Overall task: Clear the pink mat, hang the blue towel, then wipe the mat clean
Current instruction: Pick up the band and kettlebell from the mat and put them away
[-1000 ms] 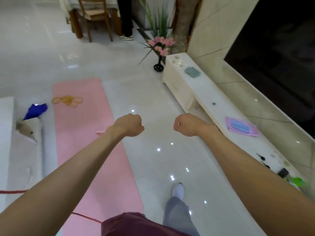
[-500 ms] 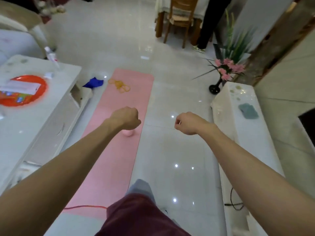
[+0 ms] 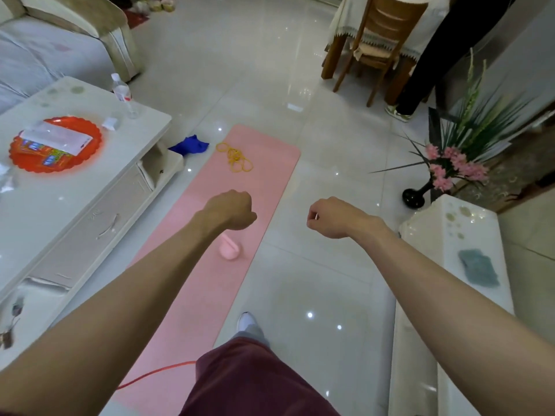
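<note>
A long pink mat [image 3: 210, 265] lies on the glossy floor ahead. Several yellow rubber bands [image 3: 235, 157] sit near its far end, and a small pink object [image 3: 228, 250] lies at mid-length. A crumpled blue towel [image 3: 189, 145] rests on the floor just left of the mat's far corner. My left hand [image 3: 231, 210] hovers above the mat with its fingers curled into a fist, holding nothing. Over the bare floor to the right, my right hand [image 3: 330, 217] is also a fist with nothing in it.
A white coffee table [image 3: 75, 187] with an orange tray [image 3: 55, 144] and a bottle [image 3: 123, 94] stands left. A white TV cabinet [image 3: 450, 265] with a grey-green cloth [image 3: 479, 271] runs along the right. A flower vase [image 3: 416, 196], chair [image 3: 378, 40], standing person [image 3: 429, 64] and red cord [image 3: 156, 375].
My view has swung left and the mat now runs straight ahead; the coffee table has come into view. Both fists have stayed curled and held out in front.
</note>
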The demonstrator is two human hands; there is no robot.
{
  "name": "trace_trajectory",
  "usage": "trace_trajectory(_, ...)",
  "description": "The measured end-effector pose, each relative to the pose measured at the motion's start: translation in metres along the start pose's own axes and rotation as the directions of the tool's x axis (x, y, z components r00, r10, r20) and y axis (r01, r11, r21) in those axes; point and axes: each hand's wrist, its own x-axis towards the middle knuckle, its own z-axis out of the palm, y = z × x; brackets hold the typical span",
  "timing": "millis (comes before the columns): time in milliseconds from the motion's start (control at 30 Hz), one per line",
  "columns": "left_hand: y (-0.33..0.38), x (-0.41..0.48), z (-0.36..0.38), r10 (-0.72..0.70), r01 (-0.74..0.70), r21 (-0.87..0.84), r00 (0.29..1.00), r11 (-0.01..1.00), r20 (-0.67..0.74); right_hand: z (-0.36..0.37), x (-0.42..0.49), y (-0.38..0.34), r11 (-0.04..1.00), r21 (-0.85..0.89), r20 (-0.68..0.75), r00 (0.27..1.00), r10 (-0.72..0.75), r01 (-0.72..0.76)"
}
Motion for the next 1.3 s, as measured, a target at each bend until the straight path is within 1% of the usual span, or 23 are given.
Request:
trace_trajectory(133, -0.003, 0.055, -0.026, -0.023, 0.024, -0.032, 1.0, 0.999, 0.02, -0.038, 0.059, 0.01, 1.0, -0.03, 0.03, 1.0, -0.008, 0.009)
trace_trajectory(233, -0.014, 0.085, -0.044, -0.058, 0.057, -0.052, 0.998, 0.997, -0.013, -0.058, 0.103, 0.01, 0.996, -0.061, 0.029, 0.998, -0.058, 0.059)
trace_trajectory(333, -0.027, 0.104, -0.051, -0.126, 0.125, -0.082, 0.992, 0.989, -0.008, -0.071, 0.14, 0.006, 0.991, -0.066, 0.056, 0.992, -0.111, 0.114)
trace_trajectory(433, -0.04, 0.119, -0.053, -0.201, 0.202, -0.077, 0.979, 0.976, 0.027, -0.081, 0.175, 0.006, 0.982, -0.084, 0.085, 0.984, -0.16, 0.167)
trace_trajectory(533, -0.045, 0.131, -0.059, -0.279, 0.28, -0.08, 0.96, 0.957, 0.022, -0.09, 0.211, 0.01, 0.962, -0.125, 0.12, 0.966, -0.229, 0.243)
trace_trajectory(633, -0.043, 0.149, -0.067, -0.38, 0.377, -0.126, 0.925, 0.918, -0.001, -0.106, 0.25, 0.016, 0.933, -0.157, 0.13, 0.943, -0.306, 0.324)
trace_trajectory(733, -0.035, 0.164, -0.077, -0.476, 0.455, -0.223, 0.878, 0.862, -0.048, -0.129, 0.281, 0.023, 0.89, -0.194, 0.159, 0.909, -0.386, 0.412)
trace_trajectory(800, -0.024, 0.174, -0.084, -0.528, 0.499, -0.269, 0.848, 0.824, -0.044, -0.144, 0.298, 0.028, 0.863, -0.213, 0.179, 0.886, -0.427, 0.458)
trace_trajectory(867, -0.014, 0.183, -0.086, -0.565, 0.535, -0.307, 0.825, 0.787, -0.009, -0.153, 0.317, 0.031, 0.827, -0.243, 0.207, 0.86, -0.467, 0.508)
trace_trajectory(1000, -0.01, 0.192, -0.086, -0.64, 0.583, -0.385, 0.768, 0.715, -0.026, -0.16, 0.351, 0.016, 0.742, -0.27, 0.273, 0.788, -0.552, 0.614)
trace_trajectory(1167, -0.033, 0.203, -0.076, -0.723, 0.671, -0.412, 0.69, 0.616, 0.043, -0.146, 0.391, -0.02, 0.657, -0.28, 0.355, 0.712, -0.606, 0.7)
trace_trajectory(1300, -0.069, 0.225, -0.066, -0.746, 0.692, -0.449, 0.661, 0.565, 0.081, -0.139, 0.433, -0.053, 0.613, -0.304, 0.393, 0.682, -0.617, 0.729)
